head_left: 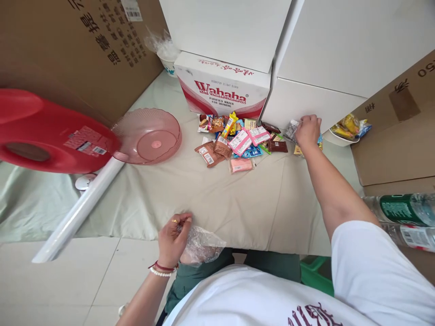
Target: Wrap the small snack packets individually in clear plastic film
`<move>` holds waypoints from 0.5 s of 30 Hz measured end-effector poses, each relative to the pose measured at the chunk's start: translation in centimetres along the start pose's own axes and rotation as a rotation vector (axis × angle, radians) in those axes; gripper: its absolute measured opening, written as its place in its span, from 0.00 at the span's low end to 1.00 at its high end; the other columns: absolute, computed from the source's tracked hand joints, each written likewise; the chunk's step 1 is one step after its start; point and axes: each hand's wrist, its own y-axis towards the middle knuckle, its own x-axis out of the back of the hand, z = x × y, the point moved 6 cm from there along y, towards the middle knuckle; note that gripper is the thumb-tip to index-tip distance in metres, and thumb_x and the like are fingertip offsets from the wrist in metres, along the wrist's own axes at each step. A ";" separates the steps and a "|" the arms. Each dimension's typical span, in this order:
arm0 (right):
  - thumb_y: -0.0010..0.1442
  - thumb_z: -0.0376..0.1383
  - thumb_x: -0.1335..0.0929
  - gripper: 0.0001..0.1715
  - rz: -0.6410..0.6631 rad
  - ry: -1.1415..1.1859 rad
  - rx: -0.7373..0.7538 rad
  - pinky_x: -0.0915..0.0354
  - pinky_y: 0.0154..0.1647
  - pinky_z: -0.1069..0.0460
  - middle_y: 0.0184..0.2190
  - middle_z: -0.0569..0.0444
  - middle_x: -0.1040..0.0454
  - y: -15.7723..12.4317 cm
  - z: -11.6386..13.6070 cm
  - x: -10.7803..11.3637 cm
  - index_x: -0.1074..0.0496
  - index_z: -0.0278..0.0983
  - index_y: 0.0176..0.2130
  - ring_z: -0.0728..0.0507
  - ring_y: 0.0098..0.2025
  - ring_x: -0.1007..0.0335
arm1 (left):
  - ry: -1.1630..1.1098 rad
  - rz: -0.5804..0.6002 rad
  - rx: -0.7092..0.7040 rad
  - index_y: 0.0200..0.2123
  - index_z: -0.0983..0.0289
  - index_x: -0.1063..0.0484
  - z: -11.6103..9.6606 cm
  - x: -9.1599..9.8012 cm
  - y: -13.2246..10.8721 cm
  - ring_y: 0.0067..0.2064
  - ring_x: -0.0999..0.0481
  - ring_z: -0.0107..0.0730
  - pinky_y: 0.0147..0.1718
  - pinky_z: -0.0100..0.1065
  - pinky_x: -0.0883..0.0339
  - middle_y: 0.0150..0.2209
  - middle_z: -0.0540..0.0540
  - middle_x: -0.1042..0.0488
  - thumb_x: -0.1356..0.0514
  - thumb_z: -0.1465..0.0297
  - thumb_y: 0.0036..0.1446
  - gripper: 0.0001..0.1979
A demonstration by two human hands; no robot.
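My left hand (175, 235) is closed in a pinch on a clear plastic bag (204, 244), which hangs at the table's front edge. Out to the right, my right hand (308, 130) reaches down over some small snack packets, a grey one (291, 130) by its fingertips and a yellow one (299, 150) below; its fingers are partly hidden, so its grip is unclear. Left of it lies a pile of wrapped snacks, with pink-edged packets (240, 142), brown packets (209, 154), a yellow bar (229, 124) and a pink packet (242, 165) in front.
A pink clear bowl (156, 154) and a red container (54, 131) stand left, beside a white roll (79, 210). Behind the pile is a Wahaha box (220, 90). A white bowl of snacks (343, 139) and plastic bottles (404, 209) are at right.
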 end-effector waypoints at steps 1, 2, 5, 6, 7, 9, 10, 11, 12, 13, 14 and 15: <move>0.74 0.34 0.43 0.24 -0.008 -0.014 0.016 0.43 0.65 0.37 0.60 0.34 0.29 -1.1 -0.4 0.3 0.26 0.32 0.60 0.32 0.64 0.43 | -0.007 0.005 -0.006 0.39 0.61 0.19 0.1 -0.1 0.0 0.35 0.20 0.36 0.37 0.35 0.27 0.35 0.53 0.17 0.40 0.56 0.61 0.16; 0.75 0.36 0.44 0.25 0.005 -0.028 0.041 0.43 0.64 0.37 0.58 0.35 0.28 -2.3 -0.8 0.5 0.25 0.33 0.58 0.32 0.64 0.43 | -0.014 0.009 -0.010 0.39 0.61 0.19 0.2 -0.1 -0.1 0.35 0.20 0.37 0.38 0.35 0.28 0.35 0.53 0.17 0.40 0.57 0.61 0.16; 0.73 0.38 0.39 0.21 0.137 -0.044 0.144 0.42 0.64 0.38 0.54 0.35 0.24 -6.7 -2.3 -0.4 0.22 0.32 0.53 0.31 0.62 0.40 | -0.032 0.013 -0.017 0.38 0.60 0.19 0.5 -0.3 -0.1 0.36 0.20 0.38 0.39 0.37 0.28 0.35 0.54 0.17 0.40 0.57 0.60 0.15; 0.70 0.38 0.37 0.20 0.183 -0.037 0.174 0.42 0.64 0.39 0.56 0.35 0.24 -8.3 -2.7 -1.0 0.21 0.32 0.52 0.31 0.62 0.39 | -0.042 0.015 -0.016 0.39 0.60 0.19 0.6 -0.4 -0.1 0.36 0.20 0.38 0.40 0.38 0.28 0.35 0.54 0.17 0.40 0.57 0.59 0.15; 0.68 0.37 0.35 0.20 0.217 -0.032 0.199 0.42 0.65 0.39 0.60 0.36 0.26 -9.9 -3.0 -1.6 0.20 0.32 0.52 0.30 0.63 0.39 | -0.055 0.017 -0.010 0.39 0.61 0.19 0.7 -0.4 0.0 0.37 0.20 0.39 0.41 0.38 0.28 0.35 0.54 0.17 0.39 0.57 0.58 0.15; 0.65 0.34 0.34 0.21 0.237 -0.023 0.201 0.41 0.66 0.39 0.68 0.36 0.33 -12.6 -3.4 -2.6 0.21 0.32 0.54 0.29 0.66 0.39 | -0.099 0.027 0.009 0.39 0.61 0.19 0.7 -0.6 0.1 0.37 0.20 0.39 0.42 0.39 0.29 0.35 0.54 0.17 0.38 0.57 0.56 0.15; 0.64 0.32 0.36 0.23 0.231 -0.019 0.185 0.41 0.66 0.39 0.70 0.35 0.37 -13.6 -3.5 -2.9 0.21 0.31 0.55 0.28 0.67 0.39 | -0.132 0.031 0.025 0.38 0.61 0.19 0.7 -0.7 0.2 0.37 0.20 0.39 0.42 0.39 0.29 0.35 0.54 0.17 0.38 0.57 0.55 0.15; 0.63 0.30 0.37 0.25 0.222 -0.016 0.167 0.40 0.66 0.39 0.72 0.34 0.39 -14.4 -3.6 -3.0 0.22 0.30 0.56 0.28 0.67 0.39 | -0.170 0.031 0.047 0.38 0.61 0.19 0.7 -0.7 0.2 0.37 0.21 0.39 0.41 0.39 0.30 0.34 0.54 0.17 0.38 0.57 0.54 0.15; 0.62 0.28 0.38 0.27 0.209 -0.012 0.151 0.39 0.65 0.39 0.72 0.33 0.40 -14.9 -3.6 -3.0 0.23 0.30 0.57 0.28 0.67 0.39 | -0.210 0.028 0.072 0.37 0.62 0.19 0.7 -0.7 0.1 0.36 0.22 0.38 0.40 0.38 0.30 0.34 0.54 0.18 0.37 0.57 0.53 0.16; 0.62 0.28 0.39 0.29 0.188 -0.003 0.137 0.39 0.65 0.39 0.72 0.33 0.40 -15.1 -3.6 -2.9 0.24 0.30 0.58 0.29 0.67 0.39 | -0.248 0.021 0.099 0.36 0.62 0.20 0.6 -0.6 -0.1 0.34 0.23 0.37 0.38 0.37 0.31 0.32 0.54 0.19 0.37 0.57 0.52 0.16; 0.62 0.28 0.39 0.30 0.162 0.015 0.120 0.39 0.64 0.39 0.72 0.34 0.40 -15.1 -3.8 -2.5 0.25 0.31 0.60 0.29 0.67 0.40 | -0.283 0.013 0.125 0.35 0.63 0.20 0.6 -0.5 -0.4 0.33 0.24 0.35 0.36 0.36 0.32 0.31 0.54 0.20 0.36 0.57 0.51 0.16; 0.63 0.28 0.39 0.31 0.136 0.040 0.090 0.39 0.64 0.39 0.72 0.36 0.41 -14.9 -4.0 -2.1 0.26 0.33 0.62 0.29 0.68 0.41 | -0.313 0.007 0.147 0.35 0.63 0.20 0.5 -0.4 -0.8 0.31 0.26 0.33 0.34 0.35 0.33 0.30 0.53 0.21 0.36 0.57 0.51 0.16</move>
